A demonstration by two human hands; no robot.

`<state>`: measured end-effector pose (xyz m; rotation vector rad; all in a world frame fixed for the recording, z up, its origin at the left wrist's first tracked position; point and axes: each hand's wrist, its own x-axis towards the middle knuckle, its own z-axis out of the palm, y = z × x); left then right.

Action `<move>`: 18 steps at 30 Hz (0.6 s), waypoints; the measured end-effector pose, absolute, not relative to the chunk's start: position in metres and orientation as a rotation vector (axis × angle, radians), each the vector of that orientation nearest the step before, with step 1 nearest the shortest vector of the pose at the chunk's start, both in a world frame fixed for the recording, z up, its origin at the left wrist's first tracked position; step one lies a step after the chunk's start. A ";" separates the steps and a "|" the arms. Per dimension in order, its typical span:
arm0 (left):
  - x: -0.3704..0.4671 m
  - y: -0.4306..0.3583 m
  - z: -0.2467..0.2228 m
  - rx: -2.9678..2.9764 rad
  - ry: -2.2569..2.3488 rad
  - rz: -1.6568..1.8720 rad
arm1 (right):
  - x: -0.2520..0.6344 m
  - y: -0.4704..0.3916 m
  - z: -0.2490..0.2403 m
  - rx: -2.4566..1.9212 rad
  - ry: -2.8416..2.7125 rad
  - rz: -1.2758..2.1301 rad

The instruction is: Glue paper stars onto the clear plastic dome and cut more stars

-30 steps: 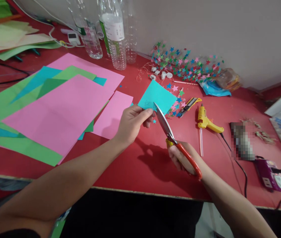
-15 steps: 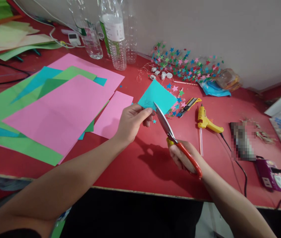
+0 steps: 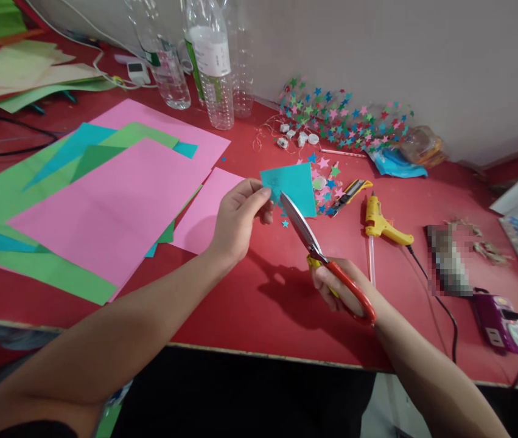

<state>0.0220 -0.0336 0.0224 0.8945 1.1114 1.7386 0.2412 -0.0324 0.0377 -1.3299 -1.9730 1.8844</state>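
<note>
My left hand [image 3: 243, 213] pinches the left edge of a small blue paper square [image 3: 296, 185] between thumb and fingers, above the red table. Faint pencil marks show near the held corner. My right hand [image 3: 343, 286] is wrapped round the red and yellow handles of the scissors [image 3: 307, 234]. Their blades point up and left, with the tip at the lower left part of the paper. Whether the blades are cutting into it cannot be made out. Small paper stars [image 3: 325, 194] lie just behind and to the right of the paper.
Large pink sheets [image 3: 117, 210] and green ones lie at left. Plastic bottles [image 3: 215, 73] stand at the back. A yellow cutter [image 3: 353, 193], a yellow glue gun [image 3: 384, 225] with its cord and a purple power socket [image 3: 503, 322] are at right. The table's front edge [image 3: 263, 358] is near.
My left hand has moved slightly left and up, and the blue paper has turned, so its edges now run nearly level and upright. The scissors have shifted only slightly.
</note>
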 end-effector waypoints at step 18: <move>0.023 -0.033 0.023 0.878 1.122 1.725 | 0.239 -0.033 0.039 -1.407 -1.980 1.828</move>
